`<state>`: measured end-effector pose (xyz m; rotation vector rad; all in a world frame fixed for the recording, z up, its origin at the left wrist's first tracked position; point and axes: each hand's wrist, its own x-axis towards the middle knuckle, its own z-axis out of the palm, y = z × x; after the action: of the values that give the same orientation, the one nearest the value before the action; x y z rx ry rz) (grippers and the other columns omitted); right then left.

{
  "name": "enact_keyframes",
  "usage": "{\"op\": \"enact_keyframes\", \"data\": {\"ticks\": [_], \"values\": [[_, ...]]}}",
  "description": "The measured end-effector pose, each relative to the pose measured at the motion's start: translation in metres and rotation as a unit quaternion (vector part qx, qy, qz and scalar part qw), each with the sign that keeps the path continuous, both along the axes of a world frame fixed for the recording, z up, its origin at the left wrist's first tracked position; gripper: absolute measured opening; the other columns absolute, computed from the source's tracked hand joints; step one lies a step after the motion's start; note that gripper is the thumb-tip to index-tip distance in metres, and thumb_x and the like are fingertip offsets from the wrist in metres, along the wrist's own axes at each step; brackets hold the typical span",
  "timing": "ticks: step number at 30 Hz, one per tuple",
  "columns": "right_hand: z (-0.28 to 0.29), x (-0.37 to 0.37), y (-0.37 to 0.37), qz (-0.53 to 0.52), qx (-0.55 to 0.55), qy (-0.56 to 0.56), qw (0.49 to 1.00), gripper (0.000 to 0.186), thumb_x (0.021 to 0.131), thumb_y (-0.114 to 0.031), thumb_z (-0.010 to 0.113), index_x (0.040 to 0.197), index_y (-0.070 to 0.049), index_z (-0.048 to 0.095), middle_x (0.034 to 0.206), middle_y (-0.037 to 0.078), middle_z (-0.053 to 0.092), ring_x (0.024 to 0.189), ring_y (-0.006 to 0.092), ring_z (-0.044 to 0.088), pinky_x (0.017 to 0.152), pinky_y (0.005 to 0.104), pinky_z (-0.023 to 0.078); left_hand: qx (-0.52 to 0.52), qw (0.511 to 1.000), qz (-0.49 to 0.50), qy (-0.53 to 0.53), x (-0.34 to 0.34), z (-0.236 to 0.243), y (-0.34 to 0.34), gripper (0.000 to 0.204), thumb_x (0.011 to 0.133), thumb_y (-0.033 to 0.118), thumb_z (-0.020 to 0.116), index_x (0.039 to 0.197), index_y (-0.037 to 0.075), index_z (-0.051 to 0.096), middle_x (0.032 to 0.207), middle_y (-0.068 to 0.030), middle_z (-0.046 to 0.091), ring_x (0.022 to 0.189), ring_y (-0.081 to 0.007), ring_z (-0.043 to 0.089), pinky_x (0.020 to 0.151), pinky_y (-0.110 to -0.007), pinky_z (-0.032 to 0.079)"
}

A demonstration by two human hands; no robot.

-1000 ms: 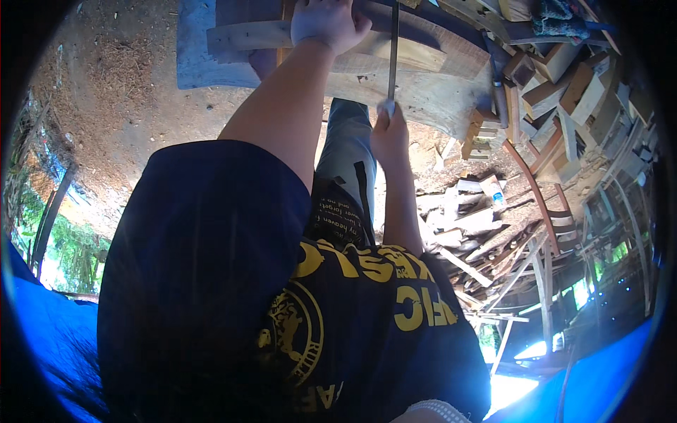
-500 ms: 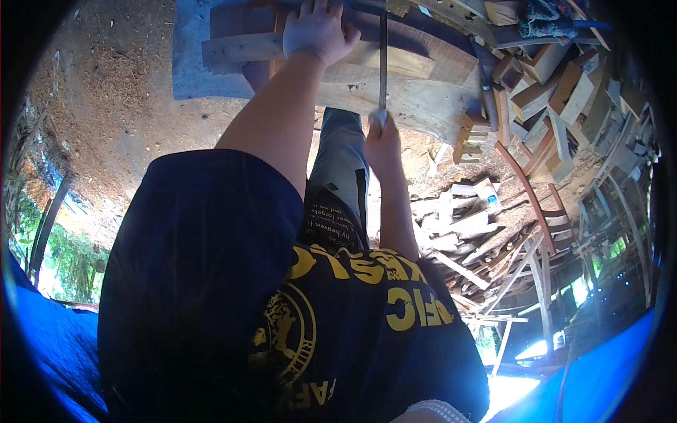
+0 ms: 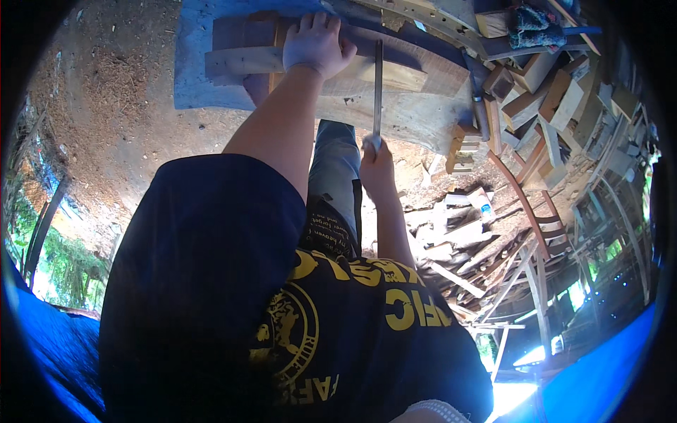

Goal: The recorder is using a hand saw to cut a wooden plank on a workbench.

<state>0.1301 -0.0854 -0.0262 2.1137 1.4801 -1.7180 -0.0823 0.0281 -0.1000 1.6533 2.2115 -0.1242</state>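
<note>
My left hand (image 3: 314, 48) presses down on a pale wooden strip (image 3: 243, 62) and a darker curved board (image 3: 236, 32), fingers spread and thumb out to the right. My right hand (image 3: 376, 163) is closed around the near end of a long, narrow metal tool (image 3: 378, 92). Its bar points away from me and crosses the wood to the right of my left hand. From above I cannot tell its exact kind. Underneath lies a broad, worn wooden work surface (image 3: 416, 116), with a bluish part (image 3: 194, 88) at left.
Wooden blocks and offcuts (image 3: 557, 99) are piled at the right, with a dark cloth (image 3: 536, 28) on top. A long-handled tool (image 3: 479, 106) lies at the surface's right end. A curved wooden chair part (image 3: 518, 187) leans near scrap wood (image 3: 458, 225). Shavings (image 3: 99, 92) litter the ground.
My right hand has drawn the metal tool back toward me across the wood. My left hand stays pressed in the same place. The view has shifted slightly.
</note>
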Motion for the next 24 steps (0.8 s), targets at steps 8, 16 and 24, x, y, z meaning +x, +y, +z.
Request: {"op": "enact_keyframes", "data": {"ticks": [8,16,24], "values": [[-0.009,-0.022,0.064,-0.052,-0.114,-0.019,0.992,0.02,0.095,-0.017,0.045,0.101,0.0,0.055,0.076,0.015,0.059,0.073,0.0267,0.059,0.069,0.0381,0.045,0.073,0.997,0.001,-0.013,0.004,-0.007,-0.002,0.05,0.077,0.042,0.052,0.116,0.011,0.058,0.119,-0.0091,0.054,0.115,-0.0244,0.05,0.087,-0.042,0.045],[0.009,-0.002,0.004,-0.007,-0.045,-0.015,0.999,0.029,0.095,-0.017,0.045,0.116,0.001,0.053,0.095,0.023,0.063,0.094,0.0373,0.062,0.081,0.0415,0.047,0.064,0.998,0.005,-0.013,0.001,-0.004,-0.004,0.049,0.077,0.042,0.053,0.115,0.011,0.058,0.119,-0.0088,0.053,0.115,-0.0241,0.05,0.085,-0.042,0.046],[-0.027,-0.024,0.074,0.035,-0.004,-0.021,0.999,0.024,0.096,-0.019,0.045,0.104,-0.001,0.057,0.085,0.02,0.062,0.078,0.0304,0.061,0.071,0.0396,0.047,0.041,0.999,0.002,-0.009,0.004,-0.004,-0.001,0.052,0.077,0.043,0.053,0.118,0.011,0.057,0.123,-0.0093,0.052,0.118,-0.0248,0.048,0.089,-0.042,0.045]]}}
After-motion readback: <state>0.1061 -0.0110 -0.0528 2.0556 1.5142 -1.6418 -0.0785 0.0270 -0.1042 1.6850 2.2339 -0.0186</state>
